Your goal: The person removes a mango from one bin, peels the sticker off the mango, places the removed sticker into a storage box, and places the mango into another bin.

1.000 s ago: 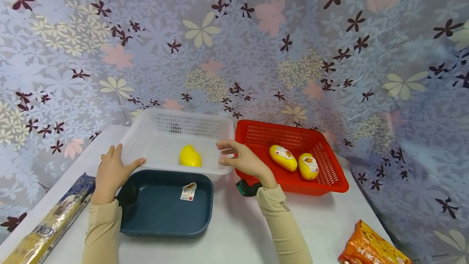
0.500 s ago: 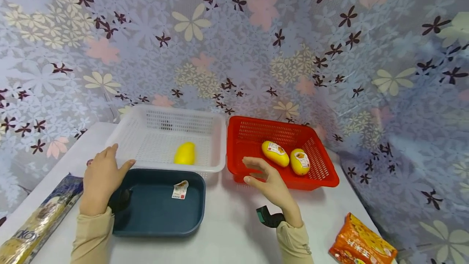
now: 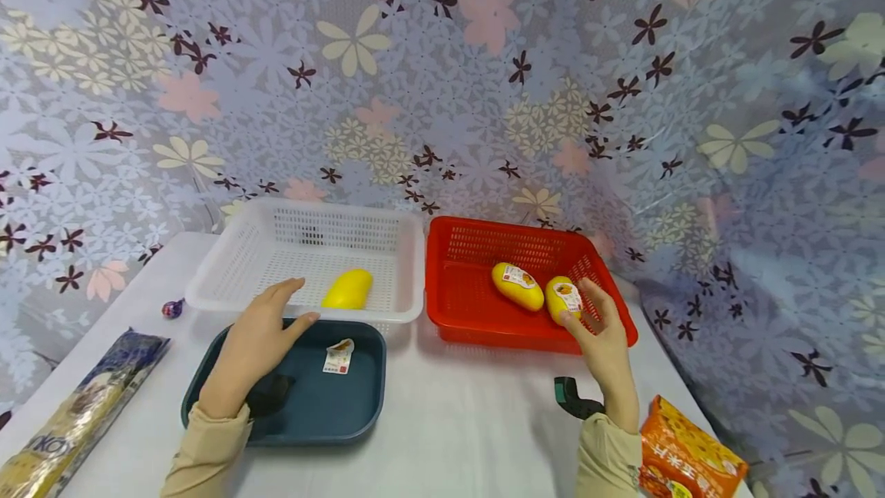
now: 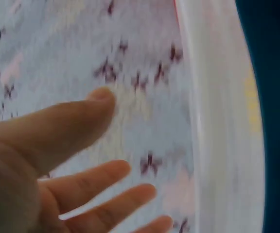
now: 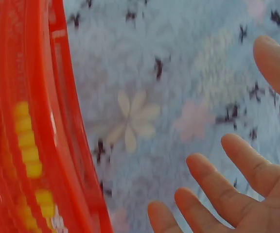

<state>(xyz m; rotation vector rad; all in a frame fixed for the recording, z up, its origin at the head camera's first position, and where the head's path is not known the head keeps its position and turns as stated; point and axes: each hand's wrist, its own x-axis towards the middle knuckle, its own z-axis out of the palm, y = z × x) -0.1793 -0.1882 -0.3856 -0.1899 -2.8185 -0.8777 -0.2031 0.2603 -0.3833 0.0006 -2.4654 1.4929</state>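
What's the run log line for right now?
left grip: empty, near blue tray | right grip: empty, near red basket | red basket: two yellow fruits | white basket: one yellow fruit

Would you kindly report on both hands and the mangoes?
Right hand open, empty, near red basket. Left hand open, empty, over blue tray. Mangoes: two in red basket, one in white basket. No obvious obstruction.

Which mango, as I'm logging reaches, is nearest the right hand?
The rightmost mango in the red basket, just by the right hand; the other mango there lies farther left, the third mango in the white basket.
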